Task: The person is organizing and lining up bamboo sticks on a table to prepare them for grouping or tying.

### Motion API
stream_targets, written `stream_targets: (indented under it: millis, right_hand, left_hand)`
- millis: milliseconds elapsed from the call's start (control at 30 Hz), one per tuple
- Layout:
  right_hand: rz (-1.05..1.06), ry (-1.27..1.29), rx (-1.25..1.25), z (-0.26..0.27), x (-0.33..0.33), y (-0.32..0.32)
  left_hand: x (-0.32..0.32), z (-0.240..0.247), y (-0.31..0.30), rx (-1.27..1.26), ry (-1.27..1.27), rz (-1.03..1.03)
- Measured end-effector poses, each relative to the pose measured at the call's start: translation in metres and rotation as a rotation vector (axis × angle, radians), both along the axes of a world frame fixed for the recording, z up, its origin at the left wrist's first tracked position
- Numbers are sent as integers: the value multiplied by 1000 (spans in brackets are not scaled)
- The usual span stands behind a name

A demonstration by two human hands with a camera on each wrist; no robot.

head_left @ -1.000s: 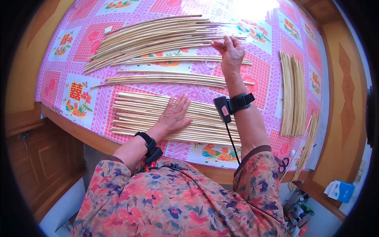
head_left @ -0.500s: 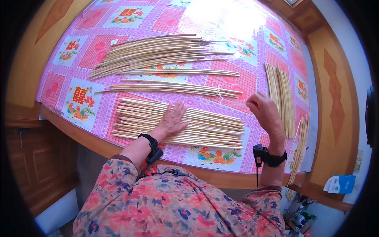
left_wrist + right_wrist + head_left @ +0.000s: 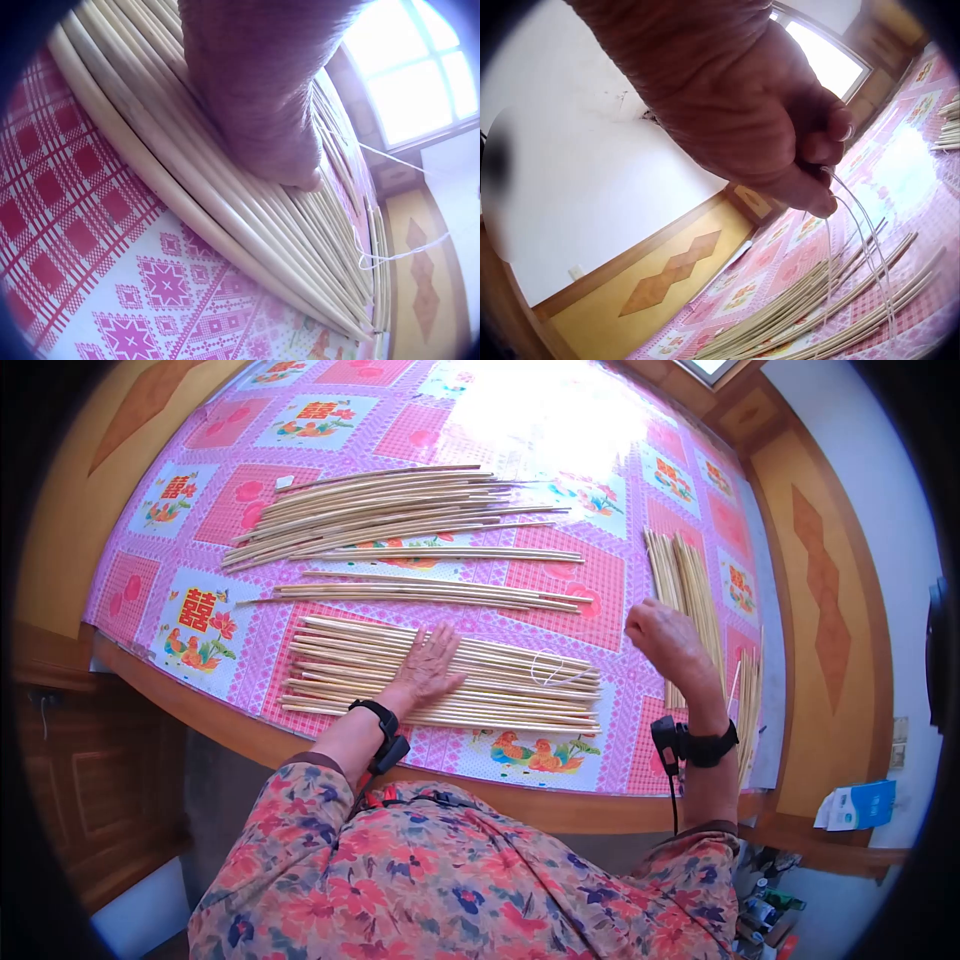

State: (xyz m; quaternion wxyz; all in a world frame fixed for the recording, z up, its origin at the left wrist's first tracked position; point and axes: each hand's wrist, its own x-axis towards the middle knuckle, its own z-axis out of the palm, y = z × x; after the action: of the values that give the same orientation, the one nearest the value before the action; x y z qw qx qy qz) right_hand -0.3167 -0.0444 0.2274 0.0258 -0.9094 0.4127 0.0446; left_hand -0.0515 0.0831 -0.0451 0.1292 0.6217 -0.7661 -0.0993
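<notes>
The left hand [image 3: 428, 670] lies flat, fingers spread, on a row of pale sticks [image 3: 360, 702]; in the left wrist view the same sticks [image 3: 217, 196] run under the hand [image 3: 259, 105]. Right of the row, the right hand [image 3: 668, 640] is raised above the table with curled fingers. The right wrist view shows this hand [image 3: 780, 135] pinching a thin white string [image 3: 862, 232] between thumb and fingers, with loops hanging down. Part of the string [image 3: 545, 672] shows over the right end of the row.
Behind the row lie a few thin sticks [image 3: 420, 592] and a larger fanned pile [image 3: 370, 505]. Upright-lying bundles [image 3: 690, 585] are at the right of the patterned tablecloth [image 3: 130, 585]. A blue and white packet [image 3: 860, 805] is beyond the table's right edge.
The right hand has moved from over the far sticks, right and toward the body, bringing the string over the near row. The left hand stays on that row.
</notes>
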Motion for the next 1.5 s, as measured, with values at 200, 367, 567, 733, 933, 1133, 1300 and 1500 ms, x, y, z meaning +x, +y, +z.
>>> stream_targets:
  millis: [200, 367, 567, 733, 933, 1133, 1300, 1500]
  right_hand:
    - [-89, 48, -188, -17, 2, -31]
    - [-80, 4, -106, -22, 12, -19]
    - [-67, 203, 161, -131, -15, -23]
    - [-50, -138, 94, -126, 13, -19]
    - [45, -364, 131, -152, 57, -20]
    - [170, -314, 67, -213, 78, -20]
    - [184, -192, -30, -223, 73, -22]
    - [54, -327, -75, -205, 75, -53]
  left_hand:
    - [-1, 12, 1, 64, -49, 4]
    - [1, 12, 1, 74, -16, -15]
    - [1, 19, 2, 90, 23, -29]
    - [1, 13, 1, 55, 4, -56]
    - [3, 28, -1, 36, 81, -51]
    - [9, 46, 1, -53, 193, -99]
    - [27, 59, 7, -33, 301, -152]
    - [43, 59, 11, -53, 307, -131]
